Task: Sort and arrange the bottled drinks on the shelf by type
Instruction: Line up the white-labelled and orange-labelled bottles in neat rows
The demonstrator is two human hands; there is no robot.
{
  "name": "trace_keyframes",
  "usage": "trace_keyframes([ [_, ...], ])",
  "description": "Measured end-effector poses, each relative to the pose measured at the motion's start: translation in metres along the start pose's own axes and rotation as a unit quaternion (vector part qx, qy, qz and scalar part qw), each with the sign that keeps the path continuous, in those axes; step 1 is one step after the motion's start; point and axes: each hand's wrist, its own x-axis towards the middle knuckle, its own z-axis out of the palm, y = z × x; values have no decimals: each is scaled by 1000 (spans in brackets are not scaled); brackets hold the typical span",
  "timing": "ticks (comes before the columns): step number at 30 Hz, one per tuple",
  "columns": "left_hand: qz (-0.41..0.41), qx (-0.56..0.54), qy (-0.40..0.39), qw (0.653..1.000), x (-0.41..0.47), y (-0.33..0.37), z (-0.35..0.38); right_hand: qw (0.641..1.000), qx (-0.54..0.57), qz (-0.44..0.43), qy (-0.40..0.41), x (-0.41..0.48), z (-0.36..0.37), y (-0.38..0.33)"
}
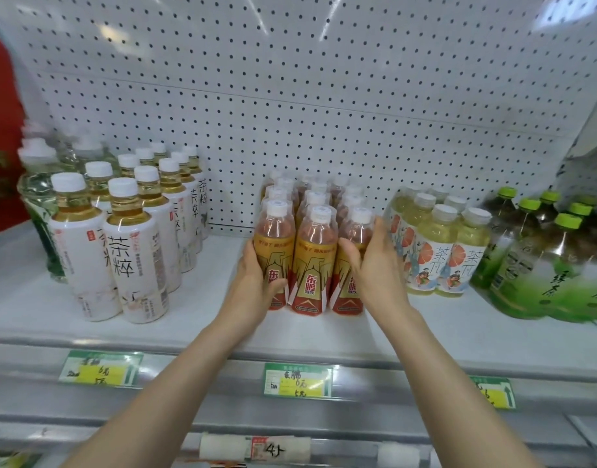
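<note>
A block of orange-and-gold energy-drink bottles (313, 258) with clear caps stands in three rows at the middle of the white shelf (202, 309). My left hand (255, 282) presses against the left side of the front-left bottle, thumb across its label. On the block's right side, my right hand (375, 265) lies flat against the front-right bottle with straight fingers. White-labelled tea bottles (135, 244) stand in rows to the left. Pale yellow grapefruit-tea bottles (439, 248) stand just right of my right hand. Large green-tea bottles (547, 261) with green caps fill the far right.
A white pegboard (324, 96) backs the shelf. Price tags (297, 380) sit on the front rail. A large clear bottle with a dark green label (40, 211) stands at the far left beside something red (0, 130). Bare shelf lies between the white tea rows and the orange block.
</note>
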Motion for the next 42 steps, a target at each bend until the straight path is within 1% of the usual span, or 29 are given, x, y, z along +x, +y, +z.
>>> trace_keyframes([
  [3,-7,-6,-9,1000,-2,-1,-2,1000,-11,5,-5,-1,0,2],
  [5,-11,2,-23,1000,-3,0,-7,1000,1,6,-9,-3,-1,3],
  [7,-5,34,-33,999,-10,3,-18,1000,15,5,2,-4,-5,-1],
  [8,7,59,-28,998,-16,5,-25,1000,12,5,23,-5,-8,-7],
  [9,24,88,-13,996,-23,7,-35,999,10,5,53,-5,-11,-16],
  [12,111,126,79,983,-43,8,-76,990,37,-29,135,-7,-13,-58],
  [14,157,142,135,968,-48,1,-113,985,58,-83,141,-9,-1,-95],
  [16,186,152,182,954,-49,-7,-155,979,78,-139,126,-10,20,-133],
  [19,204,200,240,928,-47,-22,-227,971,100,-201,83,-7,54,-194],
  [22,189,219,301,909,-42,-47,-299,966,113,-233,22,3,82,-256],
  [24,154,236,325,903,-34,-65,-342,961,114,-249,-22,17,97,-296],
  [26,91,258,316,909,-20,-84,-376,959,85,-256,-86,35,111,-331],
  [27,62,262,302,914,-12,-91,-389,956,62,-255,-131,45,117,-346],
  [30,14,267,271,925,13,-105,-409,928,5,-258,-268,68,137,-377],
  [33,-34,274,262,925,33,-106,-419,892,-64,-289,-342,82,153,-398],
  [35,-35,272,265,924,44,-109,-423,861,-117,-317,-380,89,161,-410],
  [37,-13,234,267,935,55,-114,-425,835,-151,-340,-406,95,172,-422],
  [38,-6,214,264,940,62,-117,-424,827,-158,-348,-412,99,178,-426],
  [40,0,181,256,950,77,-123,-422,821,-155,-362,-413,107,189,-433],
  [42,15,157,241,958,96,-129,-420,823,-150,-376,-398,115,200,-439],
])
